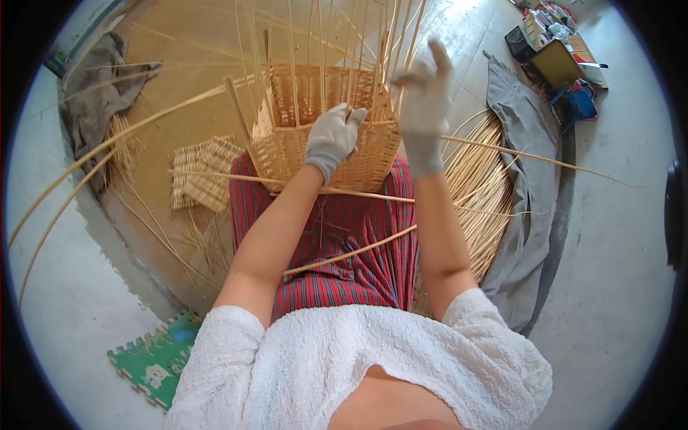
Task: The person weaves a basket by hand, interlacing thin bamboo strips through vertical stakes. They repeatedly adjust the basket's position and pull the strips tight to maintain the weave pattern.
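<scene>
A partly woven basket (pixel 290 154) of pale cane rests on my lap, its tall stakes (pixel 321 43) standing up from the rim. My left hand (pixel 334 137), in a whitish glove, is closed on the near wall at the rim, thumb up beside a stake. What lies inside its fingers is partly hidden. My right hand (pixel 424 100), also gloved, is raised beside the basket's right corner, close to the stakes. Its fingers are apart and slightly blurred, and I see nothing held in them. A long cane strand (pixel 358 192) crosses in front of the basket, below my left hand.
Woven pieces (pixel 206 174) lie on the floor at left. A bundle of cane strands (pixel 481 193) sits at right beside grey cloth (pixel 519 208). Long bent canes (pixel 122 140) reach left. A green foam mat (pixel 158 358) lies lower left; assorted items (pixel 562 61) stand far right.
</scene>
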Tool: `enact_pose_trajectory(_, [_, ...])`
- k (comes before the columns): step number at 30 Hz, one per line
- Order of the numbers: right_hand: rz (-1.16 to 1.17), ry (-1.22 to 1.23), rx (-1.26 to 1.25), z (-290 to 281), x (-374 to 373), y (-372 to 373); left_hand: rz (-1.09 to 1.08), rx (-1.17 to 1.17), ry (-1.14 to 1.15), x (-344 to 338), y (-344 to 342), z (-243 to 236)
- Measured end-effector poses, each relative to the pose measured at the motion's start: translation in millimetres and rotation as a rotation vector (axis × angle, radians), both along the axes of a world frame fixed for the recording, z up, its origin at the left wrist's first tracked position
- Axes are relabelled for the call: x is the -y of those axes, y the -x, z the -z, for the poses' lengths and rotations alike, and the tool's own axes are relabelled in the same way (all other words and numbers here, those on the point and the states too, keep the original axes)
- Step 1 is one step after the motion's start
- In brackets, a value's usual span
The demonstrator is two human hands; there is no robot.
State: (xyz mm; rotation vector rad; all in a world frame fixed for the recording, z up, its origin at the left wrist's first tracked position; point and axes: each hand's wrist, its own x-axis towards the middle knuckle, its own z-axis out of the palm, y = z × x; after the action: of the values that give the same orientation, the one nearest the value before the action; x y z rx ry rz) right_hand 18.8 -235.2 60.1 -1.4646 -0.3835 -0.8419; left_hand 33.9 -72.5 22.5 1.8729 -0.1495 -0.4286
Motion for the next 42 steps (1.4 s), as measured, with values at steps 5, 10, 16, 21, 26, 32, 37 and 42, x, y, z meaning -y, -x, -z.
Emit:
enact_pose_trajectory(5, [0.346, -0.219, -0.583, 20, 10, 89, -0.034, -0.044, 0.136, -3, 6, 4])
enact_pose_trajectory(10, [-0.700, -0.143, -1.026, 109, -24, 162, -0.012, 0.700, -0.072, -61, 60, -9])
enact_pose_trajectory(16, [-0.439, -0.623, -0.839, 150, -161, 138, 0.087, 0.954, -0.551, -155, 89, 30])
enact_pose_trajectory(21, [-0.161, -0.378, -0.589, 63, -93, 120, -0.085, 0.962, -0.463, -217, 61, 25])
enact_pose_trajectory(26, [0.045, -0.523, -0.444, 60, -30, 95, -0.401, 0.499, 0.191, -188, 20, 37])
enact_pose_trajectory(32, [0.106, -0.517, -0.399, 61, -18, 95, -0.307, 0.084, 0.381, -188, 2, 44])
enact_pose_trajectory(37, [0.095, -0.477, -0.389, 55, 0, 98, -0.325, 0.047, 0.309, -189, 8, 33])
enact_pose_trajectory(42, [-0.027, -0.503, -0.513, 61, 2, 92, -0.318, -0.011, 0.347, -192, 4, 24])
